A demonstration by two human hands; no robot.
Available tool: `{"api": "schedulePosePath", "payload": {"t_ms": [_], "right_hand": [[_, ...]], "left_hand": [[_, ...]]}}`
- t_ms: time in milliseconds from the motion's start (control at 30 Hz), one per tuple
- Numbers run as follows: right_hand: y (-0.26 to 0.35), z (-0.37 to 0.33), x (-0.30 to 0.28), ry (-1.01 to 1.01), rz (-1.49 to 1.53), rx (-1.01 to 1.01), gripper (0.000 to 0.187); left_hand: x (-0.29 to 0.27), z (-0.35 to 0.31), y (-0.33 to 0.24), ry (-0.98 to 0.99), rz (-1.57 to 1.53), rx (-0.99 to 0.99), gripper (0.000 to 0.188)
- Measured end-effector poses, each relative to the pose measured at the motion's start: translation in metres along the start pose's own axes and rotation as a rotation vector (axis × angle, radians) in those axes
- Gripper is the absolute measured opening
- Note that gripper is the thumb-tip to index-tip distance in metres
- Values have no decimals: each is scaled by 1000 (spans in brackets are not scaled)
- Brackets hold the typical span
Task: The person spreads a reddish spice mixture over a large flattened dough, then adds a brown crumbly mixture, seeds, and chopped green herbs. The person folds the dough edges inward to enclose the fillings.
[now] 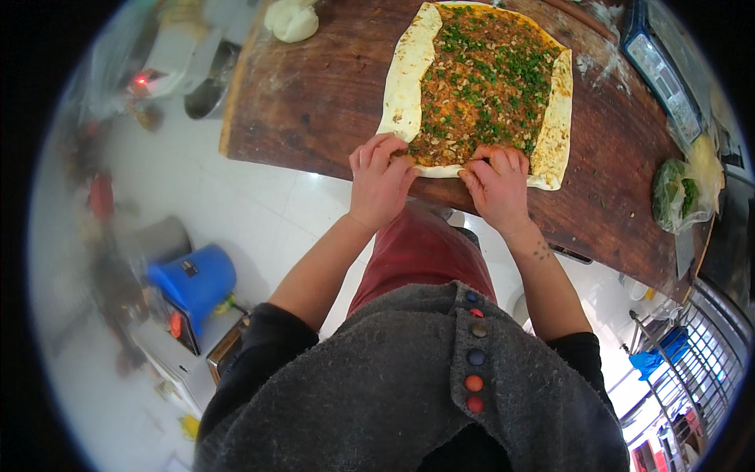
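A large sheet of pale dough (409,75) lies on the wooden table, its near edge close to the table's front edge. Reddish-brown filling (472,90) with chopped green herbs covers its middle. The left and right borders are folded inward over the filling. My left hand (381,177) grips the near edge at the left, fingers curled over the dough. To the right, my right hand (499,182) has its fingers bent over the same edge. Between the hands, a short stretch of the near edge shows as a pale lip. My fingertips are partly hidden in the dough.
A ball of dough (291,20) sits at the table's far left. On the right are a blue-framed scale (664,71), a plastic bag with greens (676,197) and a flat blade (684,253). Flour dusts the wooden table (314,102). A blue bucket (197,279) stands lower left.
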State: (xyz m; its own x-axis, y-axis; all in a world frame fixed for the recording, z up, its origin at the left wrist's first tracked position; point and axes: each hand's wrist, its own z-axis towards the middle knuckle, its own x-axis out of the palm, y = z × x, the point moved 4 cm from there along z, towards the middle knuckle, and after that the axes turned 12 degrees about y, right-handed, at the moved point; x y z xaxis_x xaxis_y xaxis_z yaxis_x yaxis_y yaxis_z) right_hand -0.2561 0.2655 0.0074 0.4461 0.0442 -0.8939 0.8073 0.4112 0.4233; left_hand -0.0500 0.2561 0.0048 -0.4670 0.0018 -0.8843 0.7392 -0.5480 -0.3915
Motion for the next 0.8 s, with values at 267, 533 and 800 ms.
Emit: {"api": "schedulePosePath", "payload": {"t_ms": [267,533,800], "right_hand": [[1,4,3,-62,-80,8,21],[3,4,-3,-112,-110,-12,22],[25,22,0,-105,-26,18,28]], "left_hand": [[3,17,12,-79,22,-22,22],[-5,10,12,-26,28,86,18],[-5,25,23,16,-38,11,29]]}}
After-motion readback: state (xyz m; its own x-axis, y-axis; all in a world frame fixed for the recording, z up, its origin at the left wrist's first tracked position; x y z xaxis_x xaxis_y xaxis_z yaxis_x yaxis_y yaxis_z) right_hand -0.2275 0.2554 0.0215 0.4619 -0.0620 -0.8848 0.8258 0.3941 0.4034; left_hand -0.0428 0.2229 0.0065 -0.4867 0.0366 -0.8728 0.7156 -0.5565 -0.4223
